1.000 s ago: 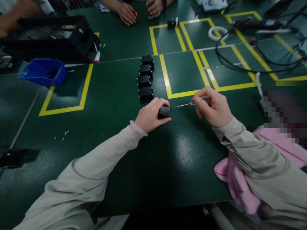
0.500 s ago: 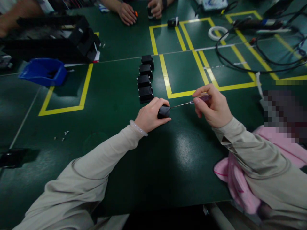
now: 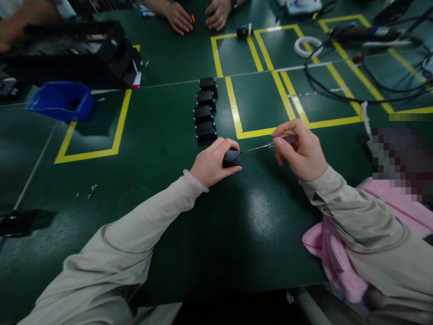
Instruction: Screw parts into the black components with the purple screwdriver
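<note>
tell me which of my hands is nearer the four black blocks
Left. Your left hand, holding a dark piece, is just by the near end of the four black blocks; your right hand, with the screwdriver, is farther off to their right.

I see 1 small black block, partly hidden, well back from the near edge of the surface. My screwdriver has a translucent purplish handle, its thin metal shaft reaching the block's right end.

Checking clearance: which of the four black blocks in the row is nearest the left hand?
The front block, lowest in the picture, just above the left hand; the other three lie farther up.
</note>
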The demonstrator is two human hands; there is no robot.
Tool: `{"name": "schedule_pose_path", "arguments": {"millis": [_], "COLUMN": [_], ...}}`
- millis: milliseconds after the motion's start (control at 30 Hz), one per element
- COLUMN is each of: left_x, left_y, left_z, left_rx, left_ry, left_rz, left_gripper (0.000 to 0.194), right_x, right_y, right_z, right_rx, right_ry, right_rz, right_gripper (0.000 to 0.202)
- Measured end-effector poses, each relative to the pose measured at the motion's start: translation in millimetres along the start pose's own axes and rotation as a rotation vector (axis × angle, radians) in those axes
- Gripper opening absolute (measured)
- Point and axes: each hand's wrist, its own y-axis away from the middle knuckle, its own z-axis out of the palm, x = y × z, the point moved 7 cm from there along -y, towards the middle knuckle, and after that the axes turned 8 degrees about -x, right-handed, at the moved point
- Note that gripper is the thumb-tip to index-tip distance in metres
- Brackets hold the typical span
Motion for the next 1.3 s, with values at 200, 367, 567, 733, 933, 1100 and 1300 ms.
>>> {"name": "schedule_pose_path", "arguments": {"millis": [200, 367, 567, 733, 933, 1100, 1300], "left_x": [0.2, 0.1, 0.0, 0.1, -0.1, 0.3, 0.1], "left_y": [0.0, -0.1, 0.0, -0.2, -0.2, -0.1, -0.1], "left_z": [-0.2, -0.1, 0.1, 0.0, 0.0, -0.2, 0.1], "left_rx": [0.003, -0.001, 0.007, 0.004, 0.000, 0.002, -0.003], "left_ry": [0.007, 0.002, 0.005, 0.002, 0.008, -0.002, 0.002], "left_rz": [0.001, -0.002, 0.003, 0.005, -0.001, 0.002, -0.001], "left_gripper": [0.040, 0.041, 0.040, 0.041, 0.040, 0.040, 0.041], "right_x": [-2.1, -3.1, -2.2, -2.1, -1.6, -1.9, -1.1], "right_y": [-0.5, -0.3, -0.3, 0.0, 0.9, 1.0, 0.1], "right_z": [0.8, 1.1, 1.3, 1.2, 1.4, 1.3, 1.8], "right_rx": [-0.011, -0.005, -0.011, -0.001, -0.009, -0.005, -0.016], "right_ry": [0.017, -0.001, 0.009, -0.017, 0.015, -0.005, 0.013], "right_rz": [0.007, -0.007, 0.007, -0.002, 0.012, 0.004, 0.001], "right_gripper": [0.026, 0.025, 0.031, 0.029, 0.030, 0.027, 0.026]}}
